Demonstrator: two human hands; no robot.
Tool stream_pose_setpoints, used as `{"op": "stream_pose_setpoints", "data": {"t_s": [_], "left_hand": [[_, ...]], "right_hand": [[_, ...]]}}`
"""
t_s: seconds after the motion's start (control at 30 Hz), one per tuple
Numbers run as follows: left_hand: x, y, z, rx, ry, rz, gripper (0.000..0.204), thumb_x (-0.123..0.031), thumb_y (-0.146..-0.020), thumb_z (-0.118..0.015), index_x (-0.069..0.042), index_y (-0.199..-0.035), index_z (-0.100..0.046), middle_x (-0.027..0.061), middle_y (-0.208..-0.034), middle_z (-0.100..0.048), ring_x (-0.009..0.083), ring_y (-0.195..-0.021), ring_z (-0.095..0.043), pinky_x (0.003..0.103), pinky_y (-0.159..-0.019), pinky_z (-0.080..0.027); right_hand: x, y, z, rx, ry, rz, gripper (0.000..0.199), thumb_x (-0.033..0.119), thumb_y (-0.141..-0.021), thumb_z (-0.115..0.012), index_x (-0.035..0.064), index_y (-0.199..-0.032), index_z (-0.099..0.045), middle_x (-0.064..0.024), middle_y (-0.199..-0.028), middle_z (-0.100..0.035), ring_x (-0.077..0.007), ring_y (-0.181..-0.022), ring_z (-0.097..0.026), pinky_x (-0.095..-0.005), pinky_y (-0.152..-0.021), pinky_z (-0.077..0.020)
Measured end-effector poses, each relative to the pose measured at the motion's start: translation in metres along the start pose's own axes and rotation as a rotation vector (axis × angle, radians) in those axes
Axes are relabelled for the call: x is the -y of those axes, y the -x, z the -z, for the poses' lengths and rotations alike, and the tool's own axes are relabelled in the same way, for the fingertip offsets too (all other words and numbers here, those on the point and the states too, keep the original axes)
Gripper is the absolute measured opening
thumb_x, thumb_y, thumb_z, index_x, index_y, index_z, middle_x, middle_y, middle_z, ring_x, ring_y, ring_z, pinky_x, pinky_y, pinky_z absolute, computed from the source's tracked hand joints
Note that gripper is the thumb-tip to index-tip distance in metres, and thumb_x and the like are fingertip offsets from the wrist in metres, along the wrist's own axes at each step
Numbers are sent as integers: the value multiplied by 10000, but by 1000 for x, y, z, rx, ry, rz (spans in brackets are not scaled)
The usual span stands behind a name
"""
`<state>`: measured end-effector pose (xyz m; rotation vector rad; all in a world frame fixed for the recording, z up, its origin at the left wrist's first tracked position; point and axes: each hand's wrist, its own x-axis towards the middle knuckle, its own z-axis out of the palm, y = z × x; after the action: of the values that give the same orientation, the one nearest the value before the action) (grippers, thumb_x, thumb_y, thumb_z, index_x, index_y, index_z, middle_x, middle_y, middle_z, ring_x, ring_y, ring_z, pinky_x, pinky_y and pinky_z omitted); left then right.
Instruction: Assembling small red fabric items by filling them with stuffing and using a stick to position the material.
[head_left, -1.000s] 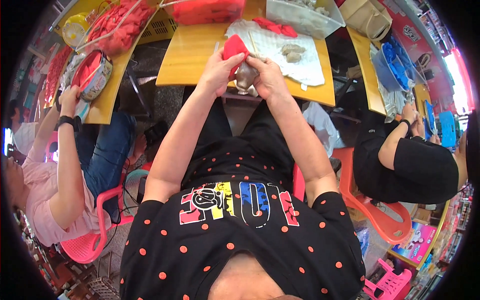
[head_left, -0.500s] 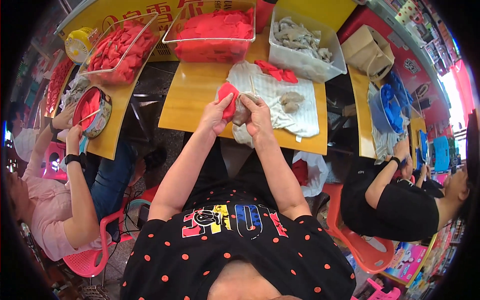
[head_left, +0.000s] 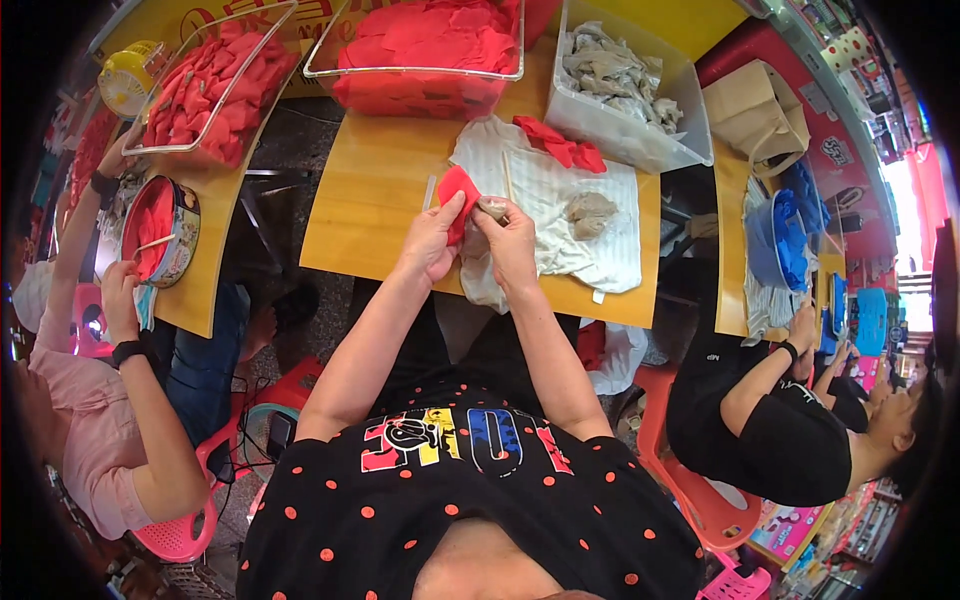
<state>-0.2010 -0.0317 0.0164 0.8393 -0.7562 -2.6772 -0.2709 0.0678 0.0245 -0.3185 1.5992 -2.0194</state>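
My left hand [head_left: 434, 242] is closed around a red fabric piece [head_left: 457, 187], which stands up above the fingers. Close beside it, my right hand [head_left: 511, 246] pinches a small grey-beige crumpled fabric piece [head_left: 492, 206] against the red one's edge. Both hands are over the near part of a white striped cloth [head_left: 612, 250] spread on the wooden table. A thin stick [head_left: 507, 176] lies on that cloth just beyond my right hand. To its right rests a crumpled grey-beige lump [head_left: 590, 214], and red scraps [head_left: 558, 148] lie at the far edge.
Clear bins of red pieces [head_left: 425, 75] and grey pieces [head_left: 625, 90] stand along the far side. A co-worker at left has a round tin [head_left: 185, 240] and a bin of red pieces [head_left: 215, 90]. Another at right sits by a blue bowl [head_left: 768, 250]; a beige bag [head_left: 755, 115] stands behind.
The grey-beige piece that hung below my right fingers is now mostly hidden in them. The view has shifted slightly. The left co-worker's far hand has moved from the tin toward the bin.
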Motion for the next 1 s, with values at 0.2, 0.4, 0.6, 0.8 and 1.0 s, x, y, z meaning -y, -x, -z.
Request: {"op": "stream_pose_setpoints", "data": {"t_s": [0.2,0.4,0.6,0.8,1.0], "left_hand": [[-6,11,-15,1,-86,-51,244,-278,-869,-647,-43,-933,-626,39,-856,-656,102,-733,-606,248,-646,-477],[-4,13,-15,-24,-224,-28,274,-277,-877,-637,-10,-940,-630,43,-821,-649,90,-711,-599,238,-626,-470],[-11,3,-2,-32,-294,-32,238,-273,-884,-626,-54,-976,-632,19,-879,-655,85,-747,-610,228,-627,-474],[-9,9,-12,-26,-265,-48,245,-284,-879,-633,-47,-939,-639,13,-841,-644,73,-711,-584,226,-620,-456],[-18,16,-19,-13,-361,36,240,-321,-872,-637,-86,-923,-626,-28,-784,-600,71,-677,-550,227,-617,-448]], "right_hand": [[-4,-5,2,-30,241,93,192,25,-780,-646,-20,-966,-649,-57,-899,-619,-123,-784,-585,-256,-697,-462],[3,-1,-3,-61,488,263,218,53,-802,-626,-33,-1002,-618,-82,-868,-600,-146,-809,-575,-272,-713,-455],[2,-6,0,190,-260,-172,218,52,-868,-598,-25,-1068,-560,-18,-922,-612,-79,-793,-559,-231,-694,-448],[-1,0,1,-35,-151,-34,141,3,-833,-629,-44,-966,-626,-28,-922,-604,-82,-784,-572,-213,-699,-456],[-2,0,4,7,92,50,206,50,-853,-620,-38,-1037,-650,-50,-996,-575,-100,-881,-551,-216,-751,-443]]}}
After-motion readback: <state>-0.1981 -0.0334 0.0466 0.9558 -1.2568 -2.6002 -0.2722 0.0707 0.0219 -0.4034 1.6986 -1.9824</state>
